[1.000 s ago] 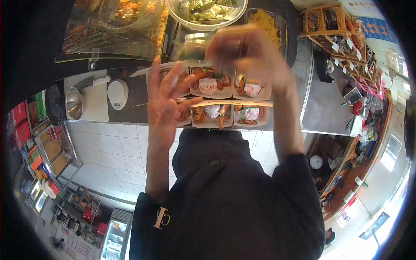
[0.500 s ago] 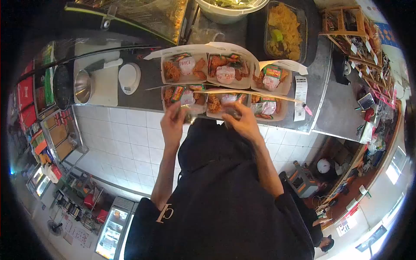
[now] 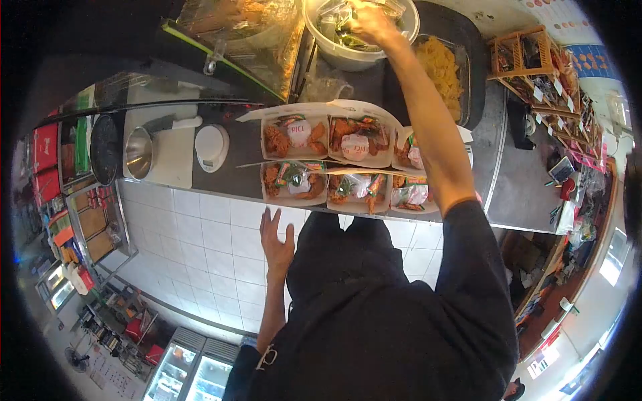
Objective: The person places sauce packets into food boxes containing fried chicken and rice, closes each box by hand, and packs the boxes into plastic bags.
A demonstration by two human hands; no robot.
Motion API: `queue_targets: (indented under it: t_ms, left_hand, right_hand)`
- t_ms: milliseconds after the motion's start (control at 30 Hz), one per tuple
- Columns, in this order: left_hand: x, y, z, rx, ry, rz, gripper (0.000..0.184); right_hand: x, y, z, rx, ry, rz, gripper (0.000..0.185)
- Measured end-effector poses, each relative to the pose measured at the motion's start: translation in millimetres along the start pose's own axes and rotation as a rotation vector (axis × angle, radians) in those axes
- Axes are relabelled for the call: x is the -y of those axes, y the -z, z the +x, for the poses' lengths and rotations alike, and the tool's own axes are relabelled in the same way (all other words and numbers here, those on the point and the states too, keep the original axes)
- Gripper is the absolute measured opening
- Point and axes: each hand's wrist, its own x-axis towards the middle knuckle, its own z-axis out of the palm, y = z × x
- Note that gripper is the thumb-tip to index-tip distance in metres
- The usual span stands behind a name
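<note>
My right hand [image 3: 371, 23] reaches into a round white tub [image 3: 354, 61] of small clear packets with green contents [image 3: 331, 20]; its fingers are partly hidden among them. Spread and holding nothing, my left hand [image 3: 276, 240] hangs below the counter's front edge. Between the hands, several open white boxes stand in two rows, with fried chicken [image 3: 276, 142] and paper-wrapped bundles marked RICE [image 3: 299, 133]. A green packet [image 3: 293, 175] lies on the food in the front left box [image 3: 294, 198]. My right forearm covers part of the boxes at the right.
A clear container of yellow food [image 3: 438, 73] is right of the tub. Left on the counter are a white scale [image 3: 212, 148], a cutting board [image 3: 175, 160] with a knife, and a metal bowl [image 3: 139, 154]. A glass case [image 3: 247, 40] stands at the back; wooden racks [image 3: 528, 53] at the right.
My right hand has moved from the front boxes up into the tub. My left hand has drawn back below the counter edge and opened. A green packet now shows on the front left box.
</note>
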Motion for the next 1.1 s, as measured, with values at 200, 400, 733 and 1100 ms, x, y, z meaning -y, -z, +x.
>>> queue_targets:
  t_ms: [200, 400, 733, 1100]
  left_hand:
    - [44.7, 23.2, -59.2, -0.121, 0.337, -0.112, 0.039]
    - [56.4, 19.4, -68.8, -0.112, 0.439, -0.291, 0.037]
    - [28.7, 21.5, -29.7, -0.117, 0.308, -0.311, 0.035]
    - [-13.6, -19.1, -13.2, 0.030, 0.082, -0.433, 0.029]
  right_hand:
    - [4.2, -43.6, 29.8, 0.090, -0.163, 0.038, 0.023]
    - [-2.4, 1.1, 7.0, 0.050, -0.344, 0.296, 0.027]
    - [59.0, 124.6, -95.0, -0.140, -0.235, 0.620, 0.014]
    - [201.0, 54.9, -241.5, -0.002, 0.078, 0.673, 0.019]
